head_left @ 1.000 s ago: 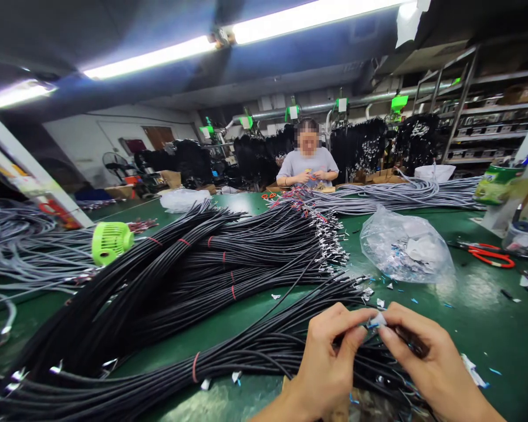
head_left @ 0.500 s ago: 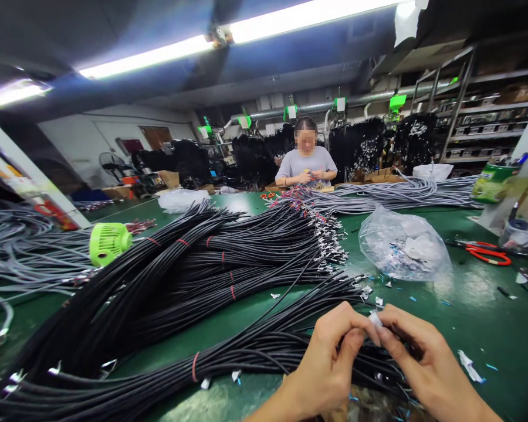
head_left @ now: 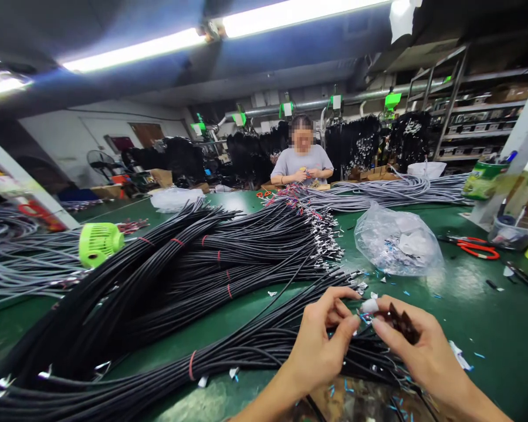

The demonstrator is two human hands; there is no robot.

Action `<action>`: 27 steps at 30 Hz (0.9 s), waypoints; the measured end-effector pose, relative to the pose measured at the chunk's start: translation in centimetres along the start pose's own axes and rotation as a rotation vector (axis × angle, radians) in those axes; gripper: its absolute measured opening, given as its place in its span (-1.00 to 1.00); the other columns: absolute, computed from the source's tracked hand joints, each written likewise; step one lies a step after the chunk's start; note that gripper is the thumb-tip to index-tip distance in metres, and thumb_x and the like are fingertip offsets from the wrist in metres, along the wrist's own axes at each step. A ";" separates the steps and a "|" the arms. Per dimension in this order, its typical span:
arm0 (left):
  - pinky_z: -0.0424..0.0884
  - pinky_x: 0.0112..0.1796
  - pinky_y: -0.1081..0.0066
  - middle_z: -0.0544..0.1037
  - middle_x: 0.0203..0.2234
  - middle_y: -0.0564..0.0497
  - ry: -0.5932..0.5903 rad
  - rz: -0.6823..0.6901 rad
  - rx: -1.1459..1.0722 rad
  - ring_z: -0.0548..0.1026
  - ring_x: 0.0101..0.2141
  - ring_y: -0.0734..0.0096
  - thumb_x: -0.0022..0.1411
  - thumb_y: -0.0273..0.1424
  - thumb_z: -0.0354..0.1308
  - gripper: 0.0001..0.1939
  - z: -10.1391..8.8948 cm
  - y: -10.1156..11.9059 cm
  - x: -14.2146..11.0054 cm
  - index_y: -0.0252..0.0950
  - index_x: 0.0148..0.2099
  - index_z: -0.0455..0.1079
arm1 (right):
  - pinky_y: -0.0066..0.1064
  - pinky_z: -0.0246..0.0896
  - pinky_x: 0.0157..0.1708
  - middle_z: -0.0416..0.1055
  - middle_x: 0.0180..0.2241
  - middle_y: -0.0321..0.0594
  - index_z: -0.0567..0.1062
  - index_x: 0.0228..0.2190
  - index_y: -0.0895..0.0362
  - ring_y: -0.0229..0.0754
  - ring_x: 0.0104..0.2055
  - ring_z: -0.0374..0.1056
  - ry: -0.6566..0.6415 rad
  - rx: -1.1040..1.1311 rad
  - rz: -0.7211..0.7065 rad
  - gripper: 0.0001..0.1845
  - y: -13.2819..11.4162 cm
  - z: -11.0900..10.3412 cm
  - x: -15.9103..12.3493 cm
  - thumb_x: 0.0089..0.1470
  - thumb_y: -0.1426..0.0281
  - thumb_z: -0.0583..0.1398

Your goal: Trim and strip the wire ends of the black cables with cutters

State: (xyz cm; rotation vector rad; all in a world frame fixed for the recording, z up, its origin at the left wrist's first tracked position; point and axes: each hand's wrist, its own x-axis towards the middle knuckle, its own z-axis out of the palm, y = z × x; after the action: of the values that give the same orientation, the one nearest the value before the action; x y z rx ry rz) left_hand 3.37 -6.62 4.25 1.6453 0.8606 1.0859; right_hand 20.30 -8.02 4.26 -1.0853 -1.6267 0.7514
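Note:
My left hand (head_left: 323, 334) is curled, its thumb tip at a small cluster of thin blue and reddish wires (head_left: 366, 317) at a cable end. How firmly it pinches them is partly hidden. Facing it, my right hand (head_left: 422, 346) has a dark brown tool (head_left: 402, 323) tucked in its curled fingers; its exact kind is unclear. A white wrap (head_left: 370, 306) covers the tip of my right index finger, close to the wires. Beneath both hands lies a bundle of black cables (head_left: 242, 351), bound by a red tie (head_left: 192, 364).
More black cables (head_left: 158, 275) fill the table's left and middle. A clear plastic bag (head_left: 398, 240) of scraps and red-handled scissors (head_left: 477, 249) lie to the right. A green fan-like device (head_left: 100, 243) stands left. Across the table sits a person (head_left: 301, 161) working with their hands.
My hands have moved apart a little, opening a gap where the coloured wires show. The dark tool in my right hand is now more visible. The view has shifted slightly right.

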 end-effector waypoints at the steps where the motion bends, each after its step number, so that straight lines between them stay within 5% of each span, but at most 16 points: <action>1: 0.18 -0.56 0.54 0.32 -0.55 0.11 -0.002 -0.023 0.028 0.29 -0.60 0.56 0.25 -0.33 0.10 -0.72 -0.1 0.1 0.1 -0.34 -0.03 0.35 | -0.48 0.27 -0.52 0.41 -0.51 -0.28 0.53 -0.39 0.12 -0.26 -0.50 0.32 0.012 -0.041 -0.037 -0.84 0.1 -0.1 0.0 0.05 0.30 0.19; 6: 0.25 -0.49 0.49 0.45 -0.56 -0.02 0.038 0.026 0.261 0.37 -0.53 0.44 0.16 -0.44 0.16 -0.85 -0.5 0.7 0.2 -0.40 -0.40 0.48 | -0.48 0.32 -0.45 0.45 -0.48 -0.26 0.52 -0.41 0.13 -0.23 -0.45 0.38 0.034 -0.032 0.021 -0.80 0.5 -0.2 0.4 0.04 0.25 0.22; 11: 0.18 -0.50 0.48 0.39 -0.58 0.01 0.166 0.265 0.413 0.32 -0.53 0.46 0.09 -0.55 0.19 -0.89 -0.4 1.0 -0.1 -0.38 -0.48 0.42 | -0.52 0.03 -0.67 0.13 -0.71 -0.40 0.36 -0.66 0.16 -0.36 -0.65 0.06 -0.044 -0.036 0.133 -0.55 0.5 -0.6 0.7 0.11 0.14 0.11; 17: 0.18 -0.49 0.48 0.37 -0.57 0.00 0.172 0.321 0.461 0.32 -0.52 0.45 0.11 -0.57 0.15 -0.89 -0.1 0.7 -0.2 -0.40 -0.47 0.40 | -0.49 0.08 -0.60 0.18 -0.65 -0.37 0.41 -0.62 0.16 -0.31 -0.58 0.11 -0.020 -0.207 -0.005 -0.64 -0.2 -0.4 0.3 0.11 0.24 0.13; 23: 0.22 -0.52 0.51 0.43 -0.58 -0.03 0.203 0.210 0.374 0.38 -0.52 0.44 0.15 -0.50 0.15 -0.86 0.2 0.2 -0.1 -0.41 -0.45 0.45 | -0.53 0.26 -0.56 0.47 -0.57 -0.30 0.52 -0.51 0.12 -0.28 -0.57 0.33 0.058 -0.257 -0.200 -0.79 -0.1 0.0 0.1 0.10 0.37 0.15; 27: 0.24 -0.49 0.50 0.44 -0.59 -0.02 0.244 0.205 0.333 0.38 -0.54 0.44 0.15 -0.50 0.13 -0.83 0.5 -0.1 -0.2 -0.40 -0.47 0.45 | -0.49 0.28 -0.55 0.48 -0.56 -0.27 0.50 -0.52 0.11 -0.23 -0.54 0.39 0.022 -0.355 -0.290 -0.82 0.7 0.0 -0.3 0.04 0.48 0.12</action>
State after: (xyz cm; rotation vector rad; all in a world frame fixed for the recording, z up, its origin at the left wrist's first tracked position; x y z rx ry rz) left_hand 3.73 -6.90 4.04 1.9346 1.0948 1.3627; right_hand 20.49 -8.02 3.54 -1.0629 -1.8919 0.2647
